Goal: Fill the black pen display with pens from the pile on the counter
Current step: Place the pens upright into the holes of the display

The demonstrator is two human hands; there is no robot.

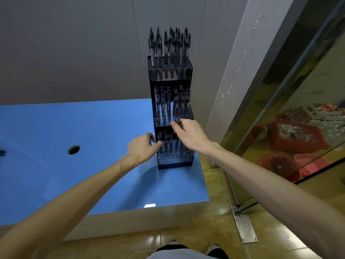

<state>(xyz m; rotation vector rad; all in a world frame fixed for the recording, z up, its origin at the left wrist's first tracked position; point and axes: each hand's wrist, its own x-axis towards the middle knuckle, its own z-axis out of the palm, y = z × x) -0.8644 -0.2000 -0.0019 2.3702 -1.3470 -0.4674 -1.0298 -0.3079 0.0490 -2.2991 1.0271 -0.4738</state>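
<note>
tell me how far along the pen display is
Mostly done: the black pen display on the blue counter has pens in all three tiers. In hand: the right hand holds a pen at the middle tier; the left hand is at the bottom tier. The pile isn't clearly visible.

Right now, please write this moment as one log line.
left hand: at bottom tier pens | right hand: holds pen at middle tier | display: three tiers, mostly filled
</note>
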